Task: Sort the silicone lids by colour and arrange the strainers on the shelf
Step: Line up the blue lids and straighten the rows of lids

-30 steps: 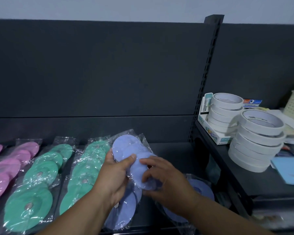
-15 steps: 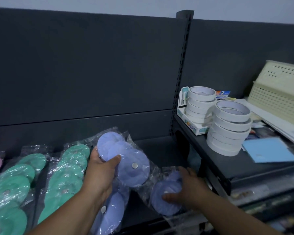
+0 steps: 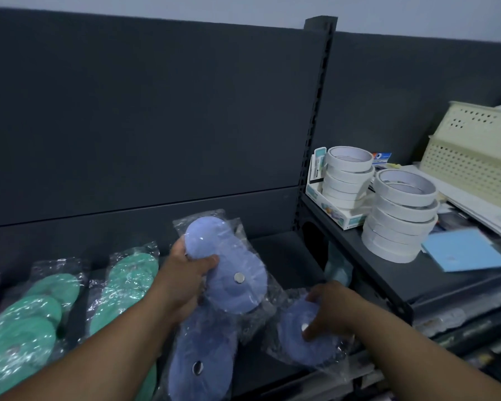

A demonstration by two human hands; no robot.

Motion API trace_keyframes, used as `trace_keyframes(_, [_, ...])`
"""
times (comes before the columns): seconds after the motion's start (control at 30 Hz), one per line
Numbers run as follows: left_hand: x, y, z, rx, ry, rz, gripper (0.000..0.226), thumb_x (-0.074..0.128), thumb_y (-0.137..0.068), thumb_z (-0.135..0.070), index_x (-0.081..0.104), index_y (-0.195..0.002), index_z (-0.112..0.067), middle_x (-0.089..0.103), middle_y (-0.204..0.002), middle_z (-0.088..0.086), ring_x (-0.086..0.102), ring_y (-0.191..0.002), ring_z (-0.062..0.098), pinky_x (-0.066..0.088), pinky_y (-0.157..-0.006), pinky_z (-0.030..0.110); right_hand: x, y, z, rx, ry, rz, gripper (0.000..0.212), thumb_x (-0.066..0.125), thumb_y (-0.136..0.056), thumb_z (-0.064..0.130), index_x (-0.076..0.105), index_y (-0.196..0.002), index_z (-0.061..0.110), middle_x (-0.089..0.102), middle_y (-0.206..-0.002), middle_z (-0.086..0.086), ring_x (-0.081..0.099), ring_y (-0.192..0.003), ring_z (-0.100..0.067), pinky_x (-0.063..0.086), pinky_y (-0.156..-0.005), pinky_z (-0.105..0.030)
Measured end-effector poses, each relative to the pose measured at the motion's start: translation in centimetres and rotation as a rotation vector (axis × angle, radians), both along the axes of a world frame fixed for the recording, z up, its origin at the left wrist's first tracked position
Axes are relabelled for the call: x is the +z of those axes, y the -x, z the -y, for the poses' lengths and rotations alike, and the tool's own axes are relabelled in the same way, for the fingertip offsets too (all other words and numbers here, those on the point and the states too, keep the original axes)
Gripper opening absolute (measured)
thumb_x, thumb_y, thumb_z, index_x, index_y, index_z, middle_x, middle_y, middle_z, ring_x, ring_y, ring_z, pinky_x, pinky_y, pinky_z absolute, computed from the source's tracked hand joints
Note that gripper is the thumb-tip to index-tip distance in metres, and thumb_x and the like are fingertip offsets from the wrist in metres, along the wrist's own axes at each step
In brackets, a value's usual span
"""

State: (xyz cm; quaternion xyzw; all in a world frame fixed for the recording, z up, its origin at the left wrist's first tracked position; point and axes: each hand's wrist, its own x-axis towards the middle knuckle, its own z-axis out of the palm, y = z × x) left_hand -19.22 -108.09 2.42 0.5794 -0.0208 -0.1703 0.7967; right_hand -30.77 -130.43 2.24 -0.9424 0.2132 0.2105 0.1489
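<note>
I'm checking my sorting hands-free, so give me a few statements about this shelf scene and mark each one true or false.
1. The left hand grips a packet of blue lids. True.
2. The right hand is empty. False: it grips a second blue packet, lower down.
3. The green lid packets lie left of the blue ones. True.
4. The tape rolls share the lids' shelf. False: they are stacked on the neighbouring shelf to the right, which sits higher.
5. A cream perforated basket stands right of the tape rolls. True.
</note>
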Motion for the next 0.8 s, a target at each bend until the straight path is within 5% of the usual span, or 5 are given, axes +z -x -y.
trace_keyframes(0.23, [-0.7, -2.5, 2.2, -0.227, -0.059, -0.049, 0.054, 0.06, -0.084, 0.01, 0.05, -0.13, -0.018, 0.065, -0.119, 0.009, 0.064, -0.105, 0.026, 0.055, -0.068, 0.033, 0.9, -3.8, -2.1, -0.193, -0.228, 0.486, 0.048, 0.053, -0.093, 0.041, 0.048, -0.136, 0.02, 0.053, -0.137, 0.001, 0.051, -0.124, -0.016, 0.037, -0.099, -0.023])
trace_keyframes(0.43, [-2.4, -4.7, 4.9, -0.195, -0.101, -0.069, 0.05, 0.061, -0.082, 0.011, 0.051, -0.124, -0.014, 0.067, -0.114, 0.013, 0.066, -0.1, 0.028, 0.057, -0.07, 0.035, -0.8, -8.0, -2.9, -0.374, -0.816, 0.433, 0.045, 0.075, -0.078, 0.039, 0.058, -0.114, 0.02, 0.066, -0.107, 0.002, 0.065, -0.09, -0.013, 0.057, -0.075, -0.026])
trace_keyframes(0.6, [-3.8, -6.4, 6.8, -0.136, -0.377, 0.06, 0.052, 0.071, -0.078, -0.004, 0.048, -0.124, -0.013, 0.063, -0.122, 0.011, 0.064, -0.105, 0.025, 0.052, -0.093, 0.044, -2.2, -11.5, -1.1, -0.455, -0.753, 0.404, 0.067, 0.076, -0.077, 0.03, 0.046, -0.135, 0.014, 0.061, -0.123, -0.007, 0.061, -0.106, -0.022, 0.053, -0.092, -0.037])
trace_keyframes(0.7, [-3.1, -5.5, 7.6, -0.173, -0.75, 0.311, 0.05, 0.067, -0.083, -0.011, 0.048, -0.129, -0.015, 0.056, -0.124, -0.004, 0.054, -0.119, 0.018, 0.039, -0.098, 0.014, -2.5, -12.3, -0.4, -0.392, -0.629, 0.341, 0.076, 0.075, -0.078, 0.029, 0.035, -0.141, 0.01, 0.053, -0.133, -0.008, 0.055, -0.115, -0.023, 0.047, -0.085, -0.026])
trace_keyframes(0.8, [-3.4, -4.9, 8.2, -0.321, -0.724, 0.553, 0.034, 0.059, -0.084, 0.004, 0.061, -0.099, -0.026, 0.063, -0.107, -0.015, 0.058, -0.105, 0.004, 0.039, -0.084, 0.003, -3.2, -12.5, -0.2, -0.306, -0.573, 0.302, 0.062, 0.078, -0.072, 0.032, 0.049, -0.124, 0.013, 0.061, -0.12, -0.005, 0.06, -0.101, -0.018, 0.05, -0.082, -0.028])
